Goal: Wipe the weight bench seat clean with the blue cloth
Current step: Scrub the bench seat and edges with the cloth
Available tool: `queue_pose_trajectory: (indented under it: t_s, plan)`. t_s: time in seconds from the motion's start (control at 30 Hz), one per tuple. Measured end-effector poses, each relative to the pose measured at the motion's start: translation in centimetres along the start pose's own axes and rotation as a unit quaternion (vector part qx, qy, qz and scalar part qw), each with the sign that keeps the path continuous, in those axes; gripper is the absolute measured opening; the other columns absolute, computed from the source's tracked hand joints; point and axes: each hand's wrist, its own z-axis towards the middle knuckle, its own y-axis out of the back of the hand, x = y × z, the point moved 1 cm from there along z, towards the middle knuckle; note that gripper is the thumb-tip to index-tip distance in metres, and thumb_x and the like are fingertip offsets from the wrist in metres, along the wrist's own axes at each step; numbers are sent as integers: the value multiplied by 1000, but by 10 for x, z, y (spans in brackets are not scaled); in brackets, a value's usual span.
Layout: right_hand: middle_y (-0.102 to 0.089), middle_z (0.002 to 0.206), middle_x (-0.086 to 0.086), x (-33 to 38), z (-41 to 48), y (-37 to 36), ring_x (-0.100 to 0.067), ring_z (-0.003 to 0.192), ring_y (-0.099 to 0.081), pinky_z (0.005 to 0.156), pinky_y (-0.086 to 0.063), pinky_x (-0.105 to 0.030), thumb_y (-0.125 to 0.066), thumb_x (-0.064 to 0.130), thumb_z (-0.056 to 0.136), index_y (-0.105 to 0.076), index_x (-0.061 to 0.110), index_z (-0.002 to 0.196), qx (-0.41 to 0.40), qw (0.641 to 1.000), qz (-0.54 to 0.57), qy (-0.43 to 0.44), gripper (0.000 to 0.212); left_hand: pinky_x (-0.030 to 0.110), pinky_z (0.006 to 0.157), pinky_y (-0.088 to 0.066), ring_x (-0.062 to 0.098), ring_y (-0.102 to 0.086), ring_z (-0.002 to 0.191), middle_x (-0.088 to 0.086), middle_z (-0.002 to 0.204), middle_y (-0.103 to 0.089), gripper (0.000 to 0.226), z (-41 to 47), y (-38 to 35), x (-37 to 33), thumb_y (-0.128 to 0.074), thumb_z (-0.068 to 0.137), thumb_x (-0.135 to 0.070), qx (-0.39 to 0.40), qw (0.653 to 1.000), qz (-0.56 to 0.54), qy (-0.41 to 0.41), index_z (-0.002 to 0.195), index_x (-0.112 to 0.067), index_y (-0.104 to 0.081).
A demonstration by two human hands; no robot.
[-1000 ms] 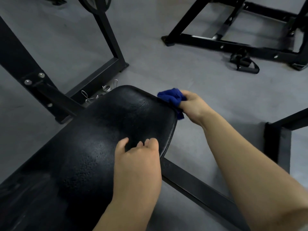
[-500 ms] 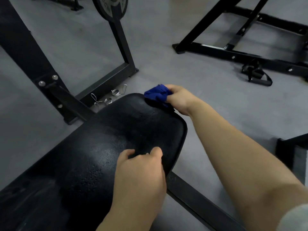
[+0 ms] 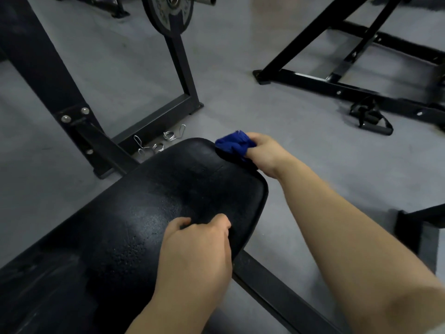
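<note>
Gym. Grey floor (image 3: pixel 265 121) is spreading all round, with black steel equipment standing on it. Seat (image 3: pixel 168 201), black and padded, is running from lower left to a rounded end at mid-frame. Its skin is showing a pebbled, cracked texture with a dull sheen in the middle.

Right hand (image 3: pixel 267 153) is reaching across to the far corner of that rounded end, fingers clenching the cloth (image 3: pixel 232 144) into a wad. Cloth is sitting on the pad's far edge, partly over the rim. Left hand (image 3: pixel 197 247) is resting on the near part of the seat, close to its right edge. Its fingers are curling under and holding nothing I can make out; probably bracing.

Handling, as a judgement: the cloth is soft and light, taking any shape. A wad is giving little contact, so flattening it under the palm would cover more. The rough skin is likely dragging on the fabric rather than letting it slide. The seat looks firm enough to take pressure.

Edges and room: the rim is dropping away on the right to the bar (image 3: pixel 277 280) below, and the cloth could slip off there. Clips (image 3: pixel 159 143) are lying on the floor just beyond the seat's end. Rack (image 3: pixel 337 88) is standing well apart, upper right. Bare floor to the right is leaving the arm room to sweep.
</note>
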Motion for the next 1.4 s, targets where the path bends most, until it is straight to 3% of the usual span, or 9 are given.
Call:
queue_pose_trajectory:
  t_s: [0.13, 0.27, 0.47, 0.67, 0.77, 0.93, 1.13, 1.23, 1.4]
  plan:
    - [-69, 115, -8, -23, -25, 5, -19, 107, -63, 93, -46, -35, -65, 11, 89, -69, 15, 113, -4, 993, 119, 3, 25, 24, 79, -37, -2, -28, 38, -12, 42, -48, 15, -5, -3, 2, -53, 86, -24, -19, 999, -29, -2, 91, -33, -63]
    - [-73, 84, 5, -35, -56, 11, -16, 63, -47, 55, -31, -30, -65, 8, 89, -70, 10, 108, -49, 983, 178, 9, 20, 25, 66, -30, -4, -25, 39, -11, 37, -41, 11, -6, -5, 2, -61, 82, -20, -37, 999, -24, -27, 84, -30, -65]
    - [-70, 90, 3, -33, -65, -2, -8, 60, -53, 49, -36, -21, -61, 15, 93, -69, 20, 113, -116, 981, 153, -4, 22, 25, 66, -32, -1, -42, 43, -11, 43, -48, 17, -12, -2, 3, -54, 90, -23, -28, 999, -19, -25, 101, -29, -66]
    - [-68, 87, 0, -55, -119, -15, -14, 80, -62, 80, -54, -34, -60, 9, 90, -70, 25, 100, -233, 958, 166, 18, 21, 33, 73, -42, 5, -38, 41, -12, 48, -47, 20, -17, -12, 2, -64, 82, -11, -44, 998, 10, -44, 100, -20, -66]
    - [-53, 71, -5, -43, -117, -33, -16, 60, -46, 54, -46, -30, -60, 12, 91, -69, 17, 98, -308, 938, 162, 4, 13, 32, 102, -31, 10, -65, 80, -6, 84, -69, 35, -24, -16, -5, -52, 89, -13, -11, 997, 66, -37, 123, -23, -54]
    - [-58, 73, -3, -48, -148, -68, -9, 63, -52, 60, -52, -26, -46, -9, 82, -65, 12, 90, -385, 907, 170, 13, 29, 33, 114, -10, 4, -37, 134, -5, 144, -45, 52, -31, -16, -6, -41, 95, -14, 17, 995, 90, -35, 144, -24, -26]
    - [-50, 66, -4, -44, -150, -72, -8, 53, -43, 45, -40, -19, -43, -13, 81, -51, 6, 81, -403, 898, 176, 8, 21, 36, 114, -23, 11, -48, 126, -3, 137, -53, 49, -36, -12, 3, -43, 95, -12, 13, 998, -1, -61, 142, -24, -34]
    - [-51, 68, -2, -44, -154, -81, -13, 58, -43, 45, -40, -18, -37, -15, 76, -51, 9, 82, -419, 886, 197, 1, 28, 20, 84, -46, 16, -62, 99, 1, 112, -68, 39, -46, -5, 18, -42, 95, -12, -48, 991, -97, -76, 132, -20, -52]
    - [-56, 72, 2, -58, -194, -116, 0, 57, -48, 52, -44, -14, -44, -15, 81, -54, 5, 87, -378, 907, 184, 35, 23, 6, 67, -37, 7, -62, 82, -3, 95, -71, 30, -62, 3, 34, -50, 90, -5, -93, 990, -82, -65, 110, -20, -68]
